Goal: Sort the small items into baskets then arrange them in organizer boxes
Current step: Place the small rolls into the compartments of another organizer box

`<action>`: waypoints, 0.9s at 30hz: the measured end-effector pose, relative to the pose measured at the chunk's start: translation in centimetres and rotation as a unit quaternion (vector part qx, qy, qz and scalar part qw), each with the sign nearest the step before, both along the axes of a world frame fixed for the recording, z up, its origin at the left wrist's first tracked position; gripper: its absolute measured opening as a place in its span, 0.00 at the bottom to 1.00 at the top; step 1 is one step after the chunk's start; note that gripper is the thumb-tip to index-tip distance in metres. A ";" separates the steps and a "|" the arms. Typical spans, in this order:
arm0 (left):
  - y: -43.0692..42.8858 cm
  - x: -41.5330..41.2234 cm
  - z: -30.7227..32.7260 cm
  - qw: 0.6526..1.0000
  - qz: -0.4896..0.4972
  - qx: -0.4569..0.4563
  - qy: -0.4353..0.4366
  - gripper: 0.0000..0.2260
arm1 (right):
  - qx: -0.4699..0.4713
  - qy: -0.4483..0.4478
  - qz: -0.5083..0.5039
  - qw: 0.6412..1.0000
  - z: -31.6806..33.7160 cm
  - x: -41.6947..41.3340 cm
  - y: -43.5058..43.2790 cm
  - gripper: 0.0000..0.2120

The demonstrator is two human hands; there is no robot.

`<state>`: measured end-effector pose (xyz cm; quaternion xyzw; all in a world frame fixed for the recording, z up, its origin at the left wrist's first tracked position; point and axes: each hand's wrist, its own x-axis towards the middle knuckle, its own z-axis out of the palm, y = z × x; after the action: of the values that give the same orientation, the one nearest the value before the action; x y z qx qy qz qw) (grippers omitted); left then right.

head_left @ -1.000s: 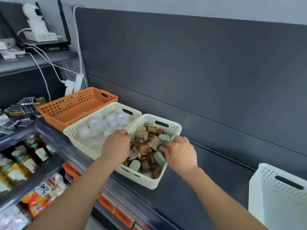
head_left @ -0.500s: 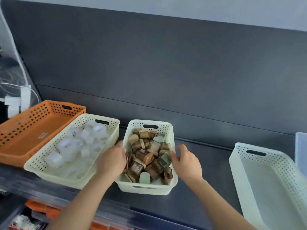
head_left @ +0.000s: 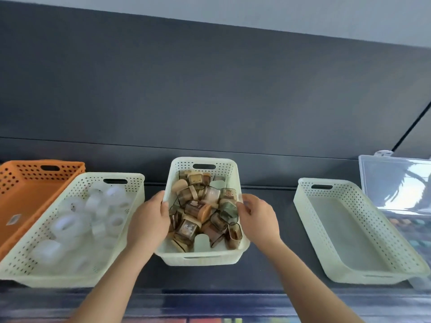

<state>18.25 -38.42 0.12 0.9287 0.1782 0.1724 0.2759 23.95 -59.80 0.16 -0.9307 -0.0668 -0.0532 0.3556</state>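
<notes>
A cream perforated basket [head_left: 202, 258] sits mid-shelf, full of several small brown, tan and green cases [head_left: 197, 209]. My left hand [head_left: 149, 222] grips its left rim, thumb over the edge. My right hand [head_left: 257, 219] grips the right rim, fingers curled over the wall. To the left, a wider cream basket [head_left: 130, 183] holds several clear tape rolls [head_left: 93, 213]. To the right stands an empty cream basket [head_left: 303, 206]. A clear organizer box [head_left: 394, 183] with its lid up is at the far right.
An orange basket [head_left: 14, 178] sits at the far left with only a small label inside. A dark back panel [head_left: 210, 101] rises behind the shelf. The shelf's front edge [head_left: 210, 297] runs below the baskets, with coloured goods underneath.
The middle basket has slid rightward, away from the tape basket, with both hands on its rims. The view swung right, revealing the empty basket and organizer box.
</notes>
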 end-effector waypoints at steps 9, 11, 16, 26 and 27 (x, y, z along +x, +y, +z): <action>-4.5 1.0 3.9 0.996 -0.082 -0.024 -0.037 0.17 | 0.025 -0.052 -0.066 0.996 3.7 -2.1 -5.7 0.10; -6.2 1.3 4.7 0.993 -0.109 -0.020 -0.044 0.16 | 0.031 -0.063 -0.088 0.994 4.6 -2.8 -7.5 0.10; -11.5 1.8 6.5 0.984 -0.161 -0.035 -0.060 0.15 | 0.014 -0.088 -0.145 0.985 5.9 -4.3 -12.9 0.15; -27.1 0.8 7.2 0.968 -0.241 -0.052 -0.051 0.17 | 0.009 -0.081 -0.223 0.971 6.5 -8.4 -28.4 0.16; -28.4 0.6 7.2 0.967 -0.246 -0.053 -0.048 0.17 | 0.007 -0.083 -0.226 0.971 6.5 -8.7 -29.6 0.15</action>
<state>18.89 -66.78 7.27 0.9185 -0.0603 0.1342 0.3669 15.25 -89.44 6.67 -0.9117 0.1158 -0.2098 0.3338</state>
